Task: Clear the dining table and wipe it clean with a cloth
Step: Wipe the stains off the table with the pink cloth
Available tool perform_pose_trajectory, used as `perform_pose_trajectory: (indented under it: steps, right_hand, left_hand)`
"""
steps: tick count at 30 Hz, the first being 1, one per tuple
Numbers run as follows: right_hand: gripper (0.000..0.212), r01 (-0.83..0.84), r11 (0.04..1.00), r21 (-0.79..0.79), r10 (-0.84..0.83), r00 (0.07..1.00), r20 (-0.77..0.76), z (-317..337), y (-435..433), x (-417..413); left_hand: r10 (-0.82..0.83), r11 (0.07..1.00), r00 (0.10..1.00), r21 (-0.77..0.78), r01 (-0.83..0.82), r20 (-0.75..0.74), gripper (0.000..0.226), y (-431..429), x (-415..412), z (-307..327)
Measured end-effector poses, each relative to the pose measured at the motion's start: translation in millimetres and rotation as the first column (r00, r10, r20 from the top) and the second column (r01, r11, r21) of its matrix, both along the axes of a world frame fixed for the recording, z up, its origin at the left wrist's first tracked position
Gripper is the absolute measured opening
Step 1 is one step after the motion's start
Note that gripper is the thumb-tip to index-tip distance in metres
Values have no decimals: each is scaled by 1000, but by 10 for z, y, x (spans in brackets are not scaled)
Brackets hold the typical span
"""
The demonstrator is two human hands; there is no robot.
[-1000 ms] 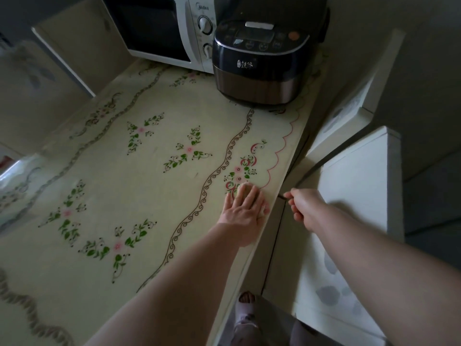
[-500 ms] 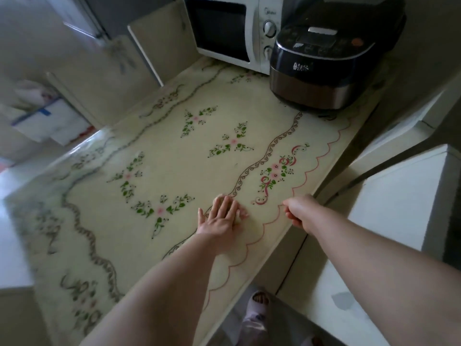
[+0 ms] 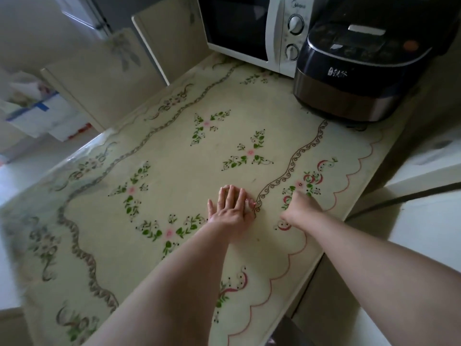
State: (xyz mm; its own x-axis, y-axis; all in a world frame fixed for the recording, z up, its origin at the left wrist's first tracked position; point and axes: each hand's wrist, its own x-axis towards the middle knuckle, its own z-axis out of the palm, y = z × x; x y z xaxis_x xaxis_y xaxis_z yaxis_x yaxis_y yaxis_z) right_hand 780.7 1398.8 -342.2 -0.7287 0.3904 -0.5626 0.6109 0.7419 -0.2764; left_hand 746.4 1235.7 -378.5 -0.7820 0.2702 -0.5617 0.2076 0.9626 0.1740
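Dining table (image 3: 174, 171), floral covering. Near right edge: left hand (image 3: 230, 209) flat, fingers together, pressing a pale cloth (image 3: 249, 207) barely visible beneath; right hand (image 3: 300, 212) curled alongside, grip unclear. Far edge: rice cooker (image 3: 361, 71), microwave (image 3: 252, 28).

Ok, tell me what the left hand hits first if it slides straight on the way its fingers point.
Nothing close: the left hand lies flat on the table, fingers pointing up the bare cloth. Far along that line stands the microwave, probably first, though depth is unclear.
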Motion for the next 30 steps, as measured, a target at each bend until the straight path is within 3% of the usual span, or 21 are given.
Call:
perform_pose_trajectory:
  steps: [5, 8, 11, 15, 17, 23, 25, 27, 30]
  right_hand:
    - [65, -10, 1000, 26, 10, 1000, -23, -96, 70, -255]
    - [55, -14, 1000, -2, 14, 999, -44, -160, 125, -379]
    - [45, -111, 992, 58, 109, 993, 37, -122, 127, -501]
    - [84, -169, 979, 117, 148, 975, 168, -109, 77, -593]
    - [86, -173, 978, 117, 152, 974, 171, -94, 53, -614]
    - [66, -211, 963, 166, 160, 947, 278, -7, -33, -683]
    - [50, -262, 941, 213, 191, 933, 305, 41, -112, -725]
    - [27, -289, 925, 247, 225, 940, 258, 52, -280, -808]
    - [18, -324, 922, 213, 296, 943, 153, 47, -585, -905]
  left_hand:
    - [-34, 999, 999, 21, 35, -35, 65, 215, -604, -58]
    - [-46, 999, 998, 25, 48, -49, 64, 378, -942, -94]
    - [-54, 998, 996, 34, 57, -74, 63, 549, -1258, -93]
    - [-78, 996, 990, 32, 82, -121, 62, 755, -1613, -112]
    - [-81, 995, 986, 40, 88, -142, 62, 798, -1719, -117]
    - [-80, 990, 984, 106, 97, -158, 61, 709, -1761, -125]
    - [-48, 991, 985, 112, 68, -167, 62, 570, -1766, -159]
    - [-29, 994, 983, 99, 48, -179, 66, 344, -1773, -178]
    - [12, 995, 985, 100, 5, -171, 66, 61, -1807, -172]
